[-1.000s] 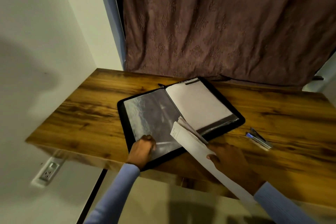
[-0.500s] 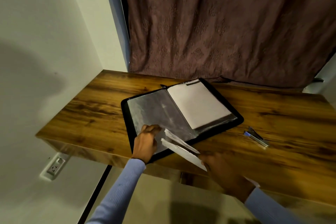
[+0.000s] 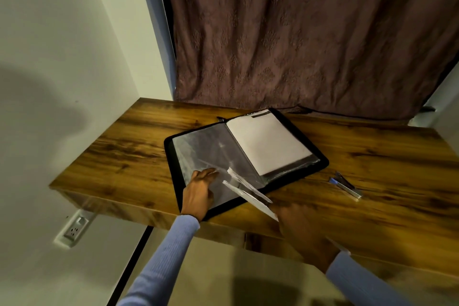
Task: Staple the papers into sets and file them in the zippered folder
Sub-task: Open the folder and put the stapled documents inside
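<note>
A: Folder?
B: Black zippered folder (image 3: pixel 320 156) lies open flat on the wooden desk (image 3: pixel 124 156), about mid-desk; clear plastic sleeve (image 3: pixel 211 154) on its left half, white sheet (image 3: pixel 268 146) in the right half under plastic.

A: Left hand?
B: Left hand (image 3: pixel 200 190) on the near part of the clear sleeve; fingers fairly straight, pointing right toward the papers, resting on the plastic; gripping nothing that I can see.

A: Right hand?
B: Right hand (image 3: pixel 300 228) at the near desk edge, right of the folder's near corner; it holds the paper set (image 3: pixel 248 191) at its near end; the sheets slant up and left, far end over the sleeve's near-right corner, just beside the left fingertips; can't tell if the tip is inside the sleeve.

A: Stapler?
B: Stapler (image 3: pixel 346 185) on the desk right of the folder, well apart from both hands; untouched.

A: Background?
B: Brown curtain (image 3: pixel 310 32) behind the desk; wall outlet (image 3: pixel 74 230) low on the left.
</note>
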